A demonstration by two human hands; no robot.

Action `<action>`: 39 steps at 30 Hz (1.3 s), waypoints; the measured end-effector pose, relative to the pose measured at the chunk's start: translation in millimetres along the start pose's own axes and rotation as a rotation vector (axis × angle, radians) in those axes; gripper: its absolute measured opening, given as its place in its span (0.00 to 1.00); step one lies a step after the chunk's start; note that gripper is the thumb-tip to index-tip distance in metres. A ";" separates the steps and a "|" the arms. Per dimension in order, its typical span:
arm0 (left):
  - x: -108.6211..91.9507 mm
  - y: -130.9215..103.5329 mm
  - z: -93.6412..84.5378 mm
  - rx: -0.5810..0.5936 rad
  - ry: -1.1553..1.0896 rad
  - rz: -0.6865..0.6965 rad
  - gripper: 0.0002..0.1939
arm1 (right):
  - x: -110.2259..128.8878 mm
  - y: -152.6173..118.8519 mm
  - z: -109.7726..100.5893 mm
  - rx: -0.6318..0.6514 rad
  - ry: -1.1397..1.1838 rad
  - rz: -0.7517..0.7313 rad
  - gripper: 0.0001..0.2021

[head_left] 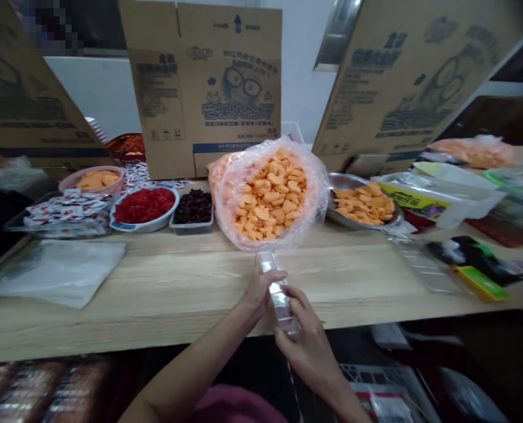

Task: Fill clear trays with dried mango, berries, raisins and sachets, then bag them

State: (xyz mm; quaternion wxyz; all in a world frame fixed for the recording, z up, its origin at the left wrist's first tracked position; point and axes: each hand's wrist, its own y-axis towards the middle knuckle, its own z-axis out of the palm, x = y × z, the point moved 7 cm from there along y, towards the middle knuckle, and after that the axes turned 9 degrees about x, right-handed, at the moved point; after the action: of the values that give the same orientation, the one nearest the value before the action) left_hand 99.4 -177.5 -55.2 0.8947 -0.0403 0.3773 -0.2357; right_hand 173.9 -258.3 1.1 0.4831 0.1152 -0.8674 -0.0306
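Note:
A narrow clear plastic tray or stack of trays (280, 299) is held upright on edge at the table's front edge. My left hand (261, 288) grips its upper part, thumb across it. My right hand (303, 329) wraps round its lower end from the right. Just beyond the hands, an open plastic bag (317, 188) shows many orange heart-like pieces (272, 200). To its right is a metal bowl (354, 222) with similar orange pieces. Left of the bag are a box of dark pieces (194, 208) and a bowl of red pieces (144, 205).
Small printed packets (67, 208) fill a tray at the left, with flat plastic bags (63, 270) before it. Cardboard sheets (239, 88) stand behind. A yellow-green box (482, 284) and a black item (468, 255) lie at the right.

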 end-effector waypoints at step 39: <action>99.2 106.0 106.1 0.026 0.126 -0.203 0.22 | -194.8 37.3 -215.1 0.051 0.774 0.377 0.12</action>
State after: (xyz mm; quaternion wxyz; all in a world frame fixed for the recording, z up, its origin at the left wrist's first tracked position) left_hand 274.5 -139.7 -71.2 0.8412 -0.0520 0.4237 -0.3319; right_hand 448.0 -164.9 -40.4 0.7670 -0.0306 -0.6286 0.1251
